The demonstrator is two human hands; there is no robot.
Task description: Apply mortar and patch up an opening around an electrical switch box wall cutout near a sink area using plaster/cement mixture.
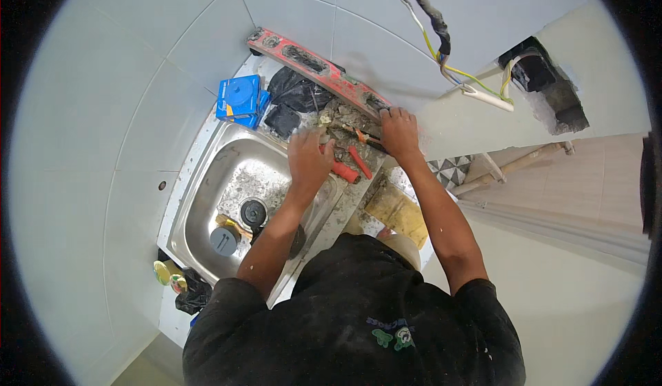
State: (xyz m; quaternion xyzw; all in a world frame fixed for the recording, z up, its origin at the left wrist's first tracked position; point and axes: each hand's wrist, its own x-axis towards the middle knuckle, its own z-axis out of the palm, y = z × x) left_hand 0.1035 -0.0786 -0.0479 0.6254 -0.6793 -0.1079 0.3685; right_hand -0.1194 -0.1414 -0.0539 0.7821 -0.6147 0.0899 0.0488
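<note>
My left hand (309, 157) is over the debris beside red-handled tools (360, 162), its fingers curled; what it grips, if anything, is hidden. My right hand (400, 132) is at the near end of a dusty red spirit level (324, 72), fingers bent around something not clearly visible there. Dark tool handles (369, 140) lie between my hands on the rubble. A black plastic bag (293, 86) and blue boxes (238, 96) are at the back left of the counter.
A steel sink (203, 200) holds grimy items. Loose wires (486, 95) hang above right, beside a wall opening (565, 103). Tiled walls (138, 76) enclose the corner. A yellow board (396, 214) lies below the counter. Containers and a bag (193, 293) sit left.
</note>
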